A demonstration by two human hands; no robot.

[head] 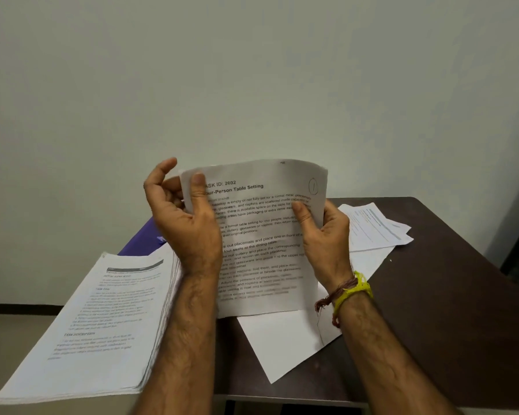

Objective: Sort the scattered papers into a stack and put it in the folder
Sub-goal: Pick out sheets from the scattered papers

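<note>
both hands hold one white printed sheet headed "four-person table setting" (pixel 261 235) upright above the dark brown table (pixel 432 295). the left hand (pixel 186 223) pinches the sheet's upper left edge with the thumb in front, its remaining fingers curled loosely behind; the right hand (pixel 324 235) grips the right edge, thumb pressed on the print. the top of the page bows backward, so it looks limp and lightly held.

the thick stack of white printed pages (pixel 96 324) lies at the left, and its near corner appears to hang past the table edge. a purple folder (pixel 141 241) shows only as a sliver behind that stack, mostly hidden. a blank white sheet (pixel 285 345) lies skewed under the raised page, and a few loose printed papers (pixel 375 226) lie fanned at the far right.

the main risk, as i judge it, is the overhanging stack: a nudge from the left forearm while laying the page down could tip or fan it off the table. the held sheet could crease if the two hands pull unevenly. the folder being buried under the stack means it must be freed, which could shuffle the pages.
</note>
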